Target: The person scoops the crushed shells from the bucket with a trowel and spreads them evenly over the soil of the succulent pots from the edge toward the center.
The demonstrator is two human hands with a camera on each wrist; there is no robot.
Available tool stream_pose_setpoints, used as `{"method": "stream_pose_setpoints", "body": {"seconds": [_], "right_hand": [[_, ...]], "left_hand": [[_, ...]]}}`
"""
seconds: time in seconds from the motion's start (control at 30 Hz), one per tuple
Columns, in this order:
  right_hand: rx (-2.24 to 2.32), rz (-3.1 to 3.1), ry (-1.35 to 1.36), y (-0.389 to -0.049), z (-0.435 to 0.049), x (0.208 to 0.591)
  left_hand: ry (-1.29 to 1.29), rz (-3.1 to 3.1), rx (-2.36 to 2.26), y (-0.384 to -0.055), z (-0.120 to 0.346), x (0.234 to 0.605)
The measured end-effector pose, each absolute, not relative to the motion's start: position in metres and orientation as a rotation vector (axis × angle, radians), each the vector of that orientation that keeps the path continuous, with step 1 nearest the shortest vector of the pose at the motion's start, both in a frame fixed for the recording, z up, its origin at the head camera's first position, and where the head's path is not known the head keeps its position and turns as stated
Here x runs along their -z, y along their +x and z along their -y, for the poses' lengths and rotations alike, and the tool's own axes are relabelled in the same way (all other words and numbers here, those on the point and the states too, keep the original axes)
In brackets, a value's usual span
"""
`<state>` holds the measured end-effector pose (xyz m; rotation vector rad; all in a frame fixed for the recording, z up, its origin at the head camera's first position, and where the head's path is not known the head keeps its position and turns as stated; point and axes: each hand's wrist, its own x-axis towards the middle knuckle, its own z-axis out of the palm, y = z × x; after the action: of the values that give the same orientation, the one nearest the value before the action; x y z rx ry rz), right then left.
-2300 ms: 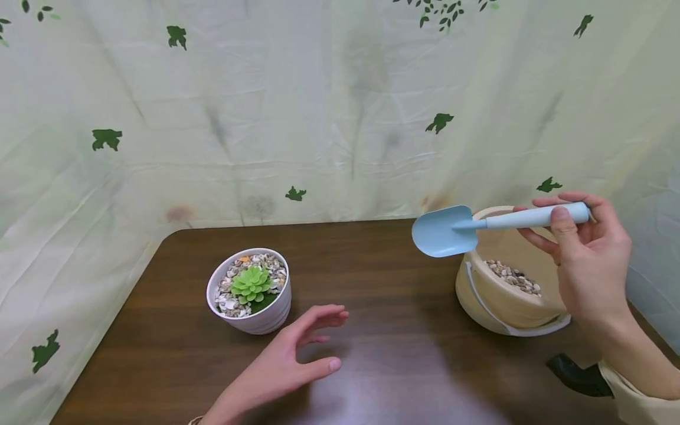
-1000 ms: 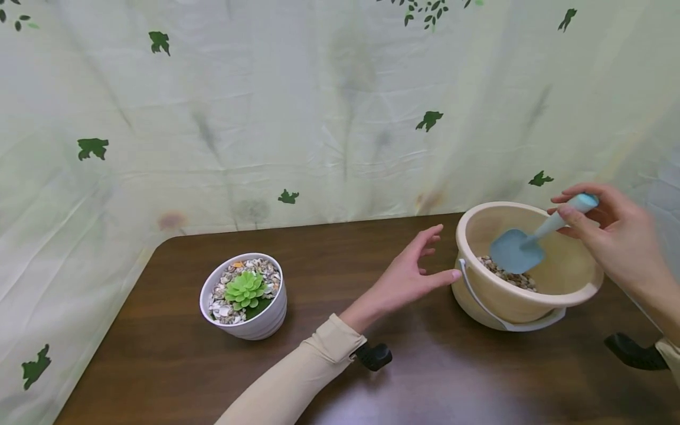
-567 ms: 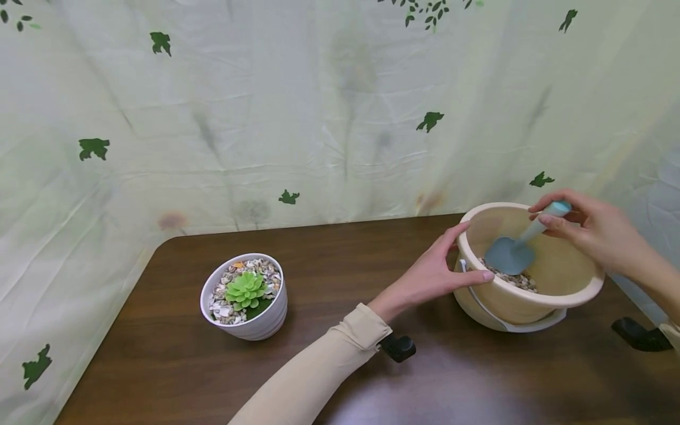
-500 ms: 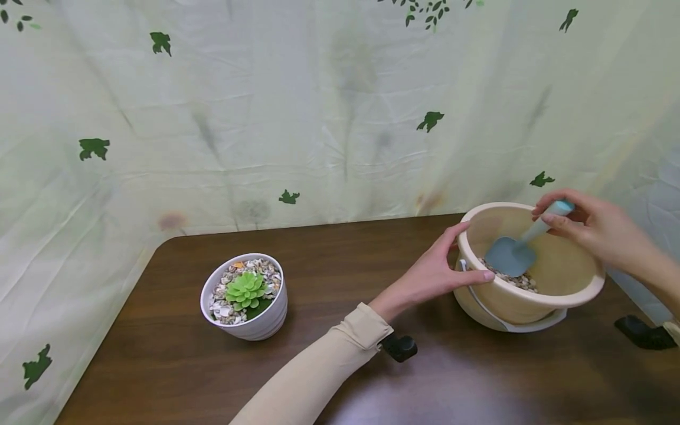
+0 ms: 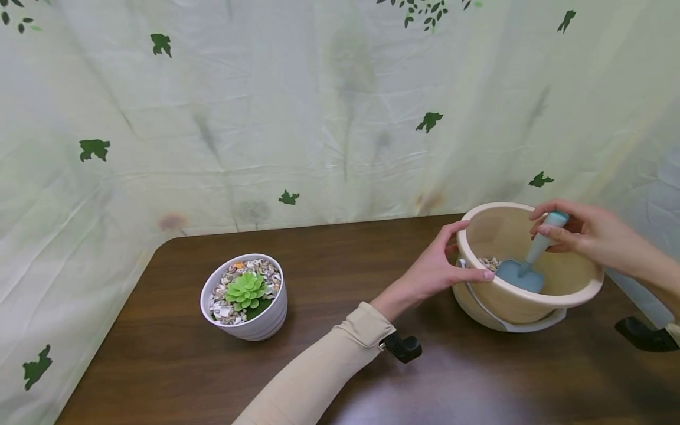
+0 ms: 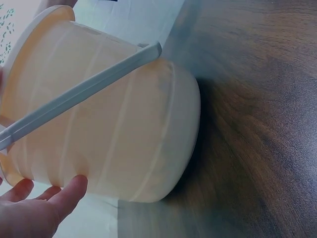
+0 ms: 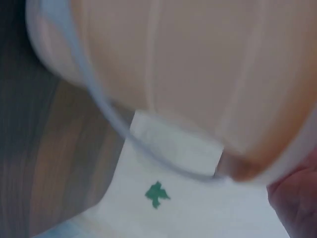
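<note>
A cream bucket [image 5: 494,304] stands upright at the table's right side, its grey handle [image 6: 84,94] hanging down against the outer wall. Small pebbles [image 5: 489,262] show inside it. My left hand [image 5: 425,268] holds the bucket's left side, thumb on the rim; in the left wrist view, fingers [image 6: 72,196] lie against the outer wall. Over the bucket's far right, my right hand [image 5: 595,230] grips a light-blue trowel [image 5: 539,245] by its handle. The blade points down inside, its tip low among the pebbles. In the right wrist view, the bucket [image 7: 198,64] hides the trowel.
On the left of the brown table [image 5: 159,366] is a white pot [image 5: 260,324] with a green succulent [image 5: 246,289] and pebbles on top. A pale curtain [image 5: 319,106] with leaf prints hangs along the table's back and sides.
The trowel has gone from above the bucket down into it and tilted steeper, its blade now lower in the pebbles. My left hand has moved right from near the pot to the bucket's rim.
</note>
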<state>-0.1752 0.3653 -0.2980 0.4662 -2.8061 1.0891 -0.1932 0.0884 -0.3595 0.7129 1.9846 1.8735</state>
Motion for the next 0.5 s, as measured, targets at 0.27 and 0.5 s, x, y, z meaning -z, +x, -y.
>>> {"method": "stream_pose_setpoints", "body": {"seconds": [0.27, 0.5], "right_hand": [[-1.278, 2.776, 0.339, -0.173, -0.349, 0.301], [-1.536, 2.704, 0.278, -0.179, -0.348, 0.307]], "left_hand": [[0.725, -1.972, -1.87, -0.194, -0.088, 0.361], [0.715, -1.937, -1.892, -0.193, -0.088, 0.362]]}}
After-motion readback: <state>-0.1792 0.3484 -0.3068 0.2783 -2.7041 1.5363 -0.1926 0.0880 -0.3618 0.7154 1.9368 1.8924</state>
